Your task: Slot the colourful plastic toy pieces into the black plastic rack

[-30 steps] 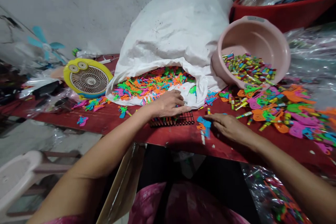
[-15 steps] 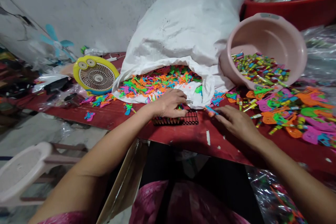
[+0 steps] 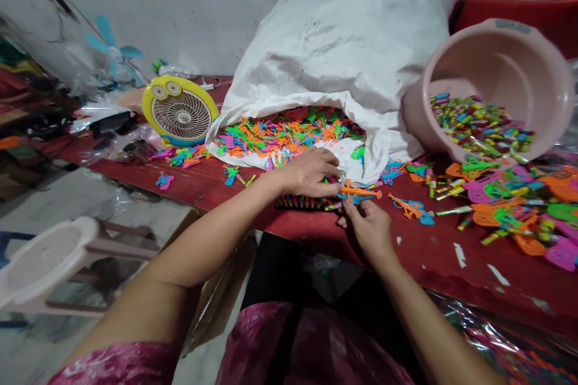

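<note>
Watching right hand (image 3: 368,231) pinch orange plastic toy piece (image 3: 359,192) at frame centre, raised above red tabletop (image 3: 451,271). Left hand (image 3: 307,174) half-curled on black rack (image 3: 300,203), seemingly steadying it; any hold, I can't tell.

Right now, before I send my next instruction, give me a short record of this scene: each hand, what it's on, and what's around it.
Left hand: left hand above a black rack of coloured sticks
Right hand: right hand apparently pinching an orange plastic piece
Beside the hands: blue plastic piece
Behind: white sack spilling colourful plastic pieces
To the right: tilted pink basin of small coloured tubes
To the left: yellow fan
Surface: red table
</note>
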`<state>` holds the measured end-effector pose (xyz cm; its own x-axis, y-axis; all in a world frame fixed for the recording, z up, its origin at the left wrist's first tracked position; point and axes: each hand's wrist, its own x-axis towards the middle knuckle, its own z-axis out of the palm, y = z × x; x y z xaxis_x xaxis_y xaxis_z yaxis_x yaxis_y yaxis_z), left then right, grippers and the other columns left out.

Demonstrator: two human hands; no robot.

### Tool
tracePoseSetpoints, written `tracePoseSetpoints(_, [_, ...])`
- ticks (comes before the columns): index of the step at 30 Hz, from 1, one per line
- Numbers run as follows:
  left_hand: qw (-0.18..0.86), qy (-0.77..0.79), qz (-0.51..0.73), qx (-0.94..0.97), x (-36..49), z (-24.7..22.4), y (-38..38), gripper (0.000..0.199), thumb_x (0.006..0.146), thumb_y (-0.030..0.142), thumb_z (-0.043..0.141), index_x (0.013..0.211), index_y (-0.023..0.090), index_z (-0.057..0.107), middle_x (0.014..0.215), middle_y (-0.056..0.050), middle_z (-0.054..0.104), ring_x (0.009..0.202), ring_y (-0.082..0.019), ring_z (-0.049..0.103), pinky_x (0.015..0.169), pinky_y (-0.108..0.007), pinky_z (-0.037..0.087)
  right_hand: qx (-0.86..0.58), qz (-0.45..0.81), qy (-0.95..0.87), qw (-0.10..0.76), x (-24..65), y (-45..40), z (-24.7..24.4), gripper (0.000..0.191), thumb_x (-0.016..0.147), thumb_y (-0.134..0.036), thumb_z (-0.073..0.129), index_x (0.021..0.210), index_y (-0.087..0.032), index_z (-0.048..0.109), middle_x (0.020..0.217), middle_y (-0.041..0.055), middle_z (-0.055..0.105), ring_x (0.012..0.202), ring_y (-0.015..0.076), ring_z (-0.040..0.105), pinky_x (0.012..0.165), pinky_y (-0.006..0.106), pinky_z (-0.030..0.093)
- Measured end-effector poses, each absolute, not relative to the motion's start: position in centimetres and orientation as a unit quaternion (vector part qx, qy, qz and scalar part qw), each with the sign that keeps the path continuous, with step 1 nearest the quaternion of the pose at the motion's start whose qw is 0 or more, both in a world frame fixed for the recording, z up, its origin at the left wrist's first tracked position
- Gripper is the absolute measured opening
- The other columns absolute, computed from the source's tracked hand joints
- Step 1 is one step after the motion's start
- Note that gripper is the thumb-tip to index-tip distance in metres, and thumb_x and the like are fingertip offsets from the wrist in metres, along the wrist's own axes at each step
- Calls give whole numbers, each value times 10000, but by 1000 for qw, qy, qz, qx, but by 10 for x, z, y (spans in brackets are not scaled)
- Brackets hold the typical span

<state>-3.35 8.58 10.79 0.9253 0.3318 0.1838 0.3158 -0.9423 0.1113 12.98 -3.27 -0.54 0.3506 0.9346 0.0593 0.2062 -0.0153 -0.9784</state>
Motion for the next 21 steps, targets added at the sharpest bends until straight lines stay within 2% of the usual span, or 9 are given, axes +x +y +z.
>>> tracePoseSetpoints(4, [30, 166, 107, 980, -34, 109, 83, 393, 960, 449, 469, 1077, 201, 750, 1169, -110, 679, 1122, -255, 569, 973, -395, 374, -644, 244, -522, 504, 122, -33, -10, 393, 875, -559, 584, 681, -218, 576, 599, 30, 643, 567, 197, 630, 565, 295, 459])
tracePoseSetpoints(9, [31, 174, 107, 978, -33, 111, 81, 396, 992, 404, 425, 1054, 188, 751, 1145, -110, 688, 1112, -246, 569, 966, -388, 362, -643, 120, -588, 476, 117, -34, -17, 340, 942, -477, 491, 739, -221, 585, 680, 55, 636, 649, 213, 600, 643, 327, 446])
tracePoseSetpoints(13, [25, 176, 104, 979, -33, 111, 81, 437, 1014, 412, 376, 1018, 184, 749, 1101, -105, 693, 1083, -240, 572, 955, -389, 358, -653, 99, -620, 423, 112, -35, -11, 328, 956, -445, 448, 742, -231, 574, 702, 85, 638, 684, 233, 606, 660, 344, 449])
tracePoseSetpoints(15, [28, 173, 108, 979, -33, 111, 81, 500, 1022, 472, 340, 990, 192, 752, 1076, -101, 696, 1066, -240, 575, 940, -390, 361, -652, 89, -635, 405, 109, -34, -5, 302, 955, -421, 436, 763, -232, 572, 726, 92, 642, 707, 239, 609, 682, 352, 453])
tracePoseSetpoints(18, [37, 176, 115, 977, -33, 111, 80, 563, 991, 594, 350, 975, 204, 756, 1057, -97, 697, 1059, -244, 575, 930, -392, 362, -633, 97, -648, 412, 105, -32, 0, 241, 933, -407, 456, 834, -221, 574, 786, 89, 648, 729, 237, 604, 686, 349, 455])
tracePoseSetpoints(21, [36, 184, 110, 976, -33, 112, 79, 537, 976, 600, 397, 987, 201, 755, 1061, -97, 697, 1075, -247, 571, 948, -398, 359, -615, 122, -656, 421, 106, -30, -1, 235, 932, -413, 460, 857, -219, 571, 804, 77, 645, 722, 222, 592, 654, 328, 445])
